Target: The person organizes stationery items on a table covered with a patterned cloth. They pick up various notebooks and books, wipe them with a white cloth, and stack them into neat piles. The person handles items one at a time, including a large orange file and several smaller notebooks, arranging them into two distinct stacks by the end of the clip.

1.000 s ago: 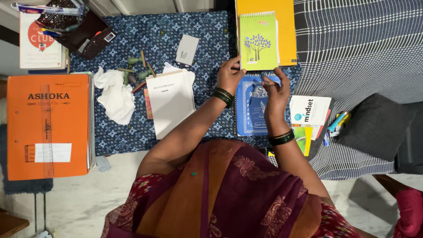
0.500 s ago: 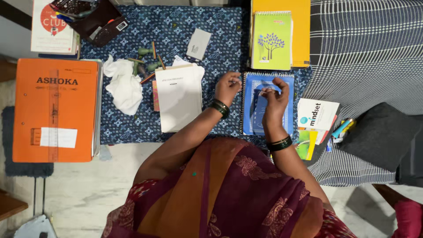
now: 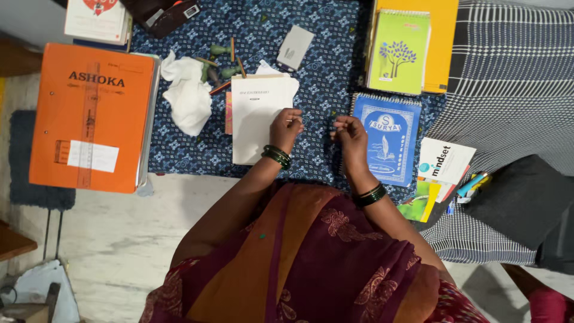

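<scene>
Now left hand (image 3: 286,127) loosely curled on white booklet's (image 3: 257,122) right edge; right hand (image 3: 350,134) pinched shut, contents unclear, beside blue notebook (image 3: 387,139); probably light, floppy; best lifted by edge.

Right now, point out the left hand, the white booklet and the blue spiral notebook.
left hand (image 3: 287,127), head view, on the back of the hand.
white booklet (image 3: 254,122), head view, on the bare middle of its cover.
blue spiral notebook (image 3: 388,140), head view, on the centre of its blue cover.
</scene>
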